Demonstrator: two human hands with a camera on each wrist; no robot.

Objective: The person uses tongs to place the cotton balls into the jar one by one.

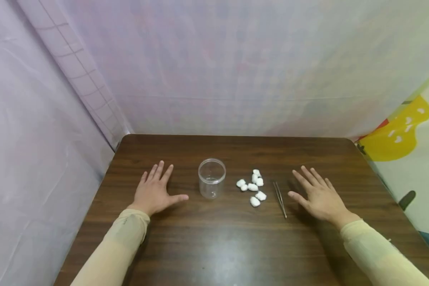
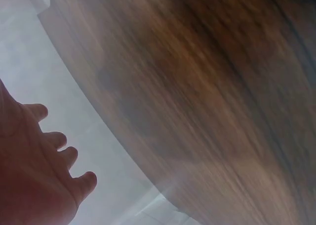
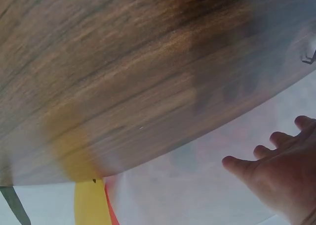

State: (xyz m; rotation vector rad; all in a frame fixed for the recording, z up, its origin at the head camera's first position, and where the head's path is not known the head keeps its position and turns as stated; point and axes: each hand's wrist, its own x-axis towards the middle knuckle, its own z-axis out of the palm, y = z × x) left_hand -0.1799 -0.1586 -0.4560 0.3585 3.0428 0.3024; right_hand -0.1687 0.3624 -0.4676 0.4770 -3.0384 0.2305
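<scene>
My left hand [image 1: 153,194] is spread over the left part of the table, palm down, its thumb pointing toward a clear, lidless plastic jar [image 1: 212,182]. Fingers held apart, my right hand [image 1: 320,197] is over the table's right part and holds nothing. Metal tweezers [image 1: 280,200] lie just left of its thumb, their two tips spread at the far end. Between jar and tweezers is a loose group of several white cotton balls [image 1: 252,187]. Both wrist views show straight, separated fingers, with the left hand [image 2: 37,170] and right hand [image 3: 286,173] partly cut off by the frame.
A dark wood-grain table [image 1: 186,246] with rounded corners carries everything. Pale curtains [image 1: 214,71] hang along its far edge and left side. To the right is a white cloth with a yellow printed shape [image 1: 397,139].
</scene>
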